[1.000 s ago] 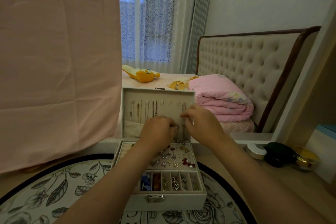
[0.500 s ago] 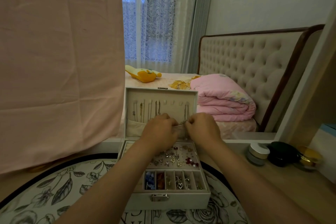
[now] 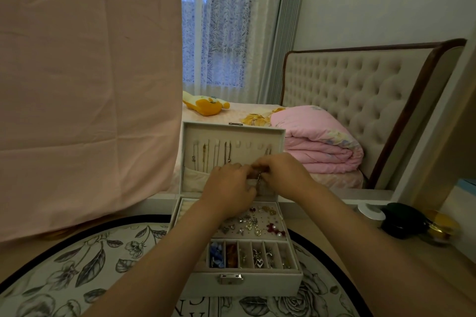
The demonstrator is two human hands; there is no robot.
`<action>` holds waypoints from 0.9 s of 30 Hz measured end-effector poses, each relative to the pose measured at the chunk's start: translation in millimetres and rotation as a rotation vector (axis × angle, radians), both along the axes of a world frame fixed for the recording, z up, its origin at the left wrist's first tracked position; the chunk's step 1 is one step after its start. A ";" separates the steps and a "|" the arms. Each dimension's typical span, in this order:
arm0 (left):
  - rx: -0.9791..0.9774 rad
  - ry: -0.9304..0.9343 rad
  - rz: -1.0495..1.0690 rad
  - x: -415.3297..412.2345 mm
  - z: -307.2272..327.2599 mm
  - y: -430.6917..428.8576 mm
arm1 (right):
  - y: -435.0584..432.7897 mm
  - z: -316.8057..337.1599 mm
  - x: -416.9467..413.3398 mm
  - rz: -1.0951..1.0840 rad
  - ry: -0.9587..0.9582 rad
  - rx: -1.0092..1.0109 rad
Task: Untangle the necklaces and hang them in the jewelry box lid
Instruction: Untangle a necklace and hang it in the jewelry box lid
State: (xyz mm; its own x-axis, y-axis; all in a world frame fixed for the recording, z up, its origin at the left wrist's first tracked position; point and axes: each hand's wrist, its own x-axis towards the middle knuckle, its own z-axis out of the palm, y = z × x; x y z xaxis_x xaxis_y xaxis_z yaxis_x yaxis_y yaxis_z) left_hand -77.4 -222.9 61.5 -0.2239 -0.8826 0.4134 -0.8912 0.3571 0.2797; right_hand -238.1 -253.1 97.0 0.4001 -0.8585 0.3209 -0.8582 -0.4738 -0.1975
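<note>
A cream jewelry box [image 3: 247,283] stands open on the table, its lid [image 3: 233,130] upright. Several thin necklaces [image 3: 226,153] hang from hooks in the lid's left half, and one chain [image 3: 268,152] hangs at the right. My left hand [image 3: 228,189] and my right hand [image 3: 284,175] meet in front of the lid's lower part. Between their fingertips they pinch a thin necklace [image 3: 259,177], a short bit of which dangles down. Most of that chain is hidden by my fingers.
The box tray holds several earrings [image 3: 253,222] and small compartments [image 3: 253,256] with trinkets. A floral round mat [image 3: 85,265] lies under the box. A white jar [image 3: 371,212], a dark jar [image 3: 401,221] and a gold jar [image 3: 441,226] stand at right. A pink cloth [image 3: 85,85] hangs at left.
Both hands have drawn closer together and now meet at the lid's lower middle. The right hand has come down from the lid's right hooks.
</note>
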 end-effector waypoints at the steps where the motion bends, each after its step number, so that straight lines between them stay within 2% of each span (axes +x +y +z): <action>1: -0.008 0.007 -0.001 0.2 -0.3 -0.6 | 2.1 1.6 -2.4 0.006 -0.097 0.007; 3: -0.028 -0.021 -0.003 -0.1 0.4 -2.8 | 9.2 5.0 -7.0 -0.029 -0.238 -0.057; 4: -0.034 -0.056 0.000 -1.0 1.0 -4.2 | 13.6 4.9 -8.1 -0.073 -0.241 -0.107; 6: -0.055 -0.105 0.023 -4.6 1.6 -6.5 | 21.8 0.8 -7.2 -0.204 -0.110 -0.147; 8: -0.104 -0.097 0.053 -9.9 1.4 -8.4 | 25.3 -8.8 -2.1 -0.336 0.050 -0.093; 9: -0.122 -0.094 0.065 -12.4 1.1 -9.2 | 25.1 -14.7 0.3 -0.362 0.058 -0.049; 14: -0.107 -0.080 0.067 -11.0 0.8 -14.7 | 15.2 -28.0 3.3 -0.339 -0.257 0.159; 17: -0.019 -0.039 -0.007 -3.0 0.6 -14.6 | 11.8 -28.2 4.3 -0.286 -0.307 0.218; 20: 0.062 -0.009 -0.063 2.3 5.3 -10.1 | 10.3 -31.5 4.9 -0.309 -0.371 0.171; 24: 0.063 0.032 -0.062 6.2 11.7 -5.0 | 7.7 -29.7 5.8 -0.239 -0.544 0.143; 27: 0.052 -0.031 -0.032 7.1 11.6 -2.4 | 2.8 -13.7 6.0 -0.235 -0.523 -0.028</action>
